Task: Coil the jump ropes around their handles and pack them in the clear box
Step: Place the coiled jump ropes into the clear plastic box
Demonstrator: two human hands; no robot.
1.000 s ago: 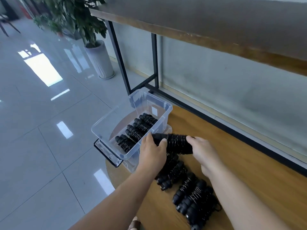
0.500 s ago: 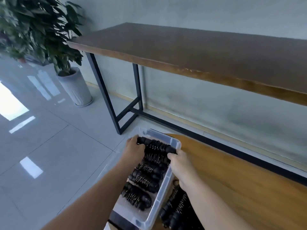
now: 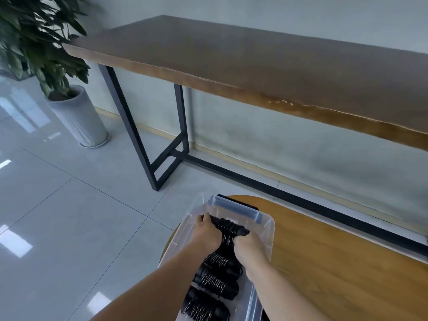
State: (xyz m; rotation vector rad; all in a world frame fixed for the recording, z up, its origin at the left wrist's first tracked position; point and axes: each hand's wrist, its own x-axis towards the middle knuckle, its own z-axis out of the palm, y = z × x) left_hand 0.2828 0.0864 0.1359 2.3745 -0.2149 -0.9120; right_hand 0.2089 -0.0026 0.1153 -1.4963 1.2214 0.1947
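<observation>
Left hand [image 3: 205, 232]: inside the clear box [image 3: 266, 242], fingers curled round the left end of a coiled jump rope [image 3: 229, 229].
Right hand [image 3: 247, 249]: also inside the box, gripping the right end of the same rope; knuckles face up, fingertips hidden under the bundle.
Held rope: black, lying crosswise at the far end of the box, just short of the far wall. Whether it rests on the box floor or hangs a little above it I cannot tell.
Packed ropes [image 3: 214, 284]: more black bundles lie side by side behind the held one, each crosswise, filling the box toward its near end. Pale glints show on the wound cord. The nearest bundle is cut off by the bottom edge of the view.
Box: clear plastic, open-topped, with a bluish handle strip on its far rim. It sits at the left edge of the round wooden table [image 3: 335, 262], and its left side appears to overhang the floor.
Forearms: both bare, reaching in from below.
Surroundings: long dark-topped console table [image 3: 254, 63] on a black metal frame against the wall; potted plant [image 3: 39, 49] in a pale ribbed pot at left; glossy grey floor tiles [image 3: 69, 216].
</observation>
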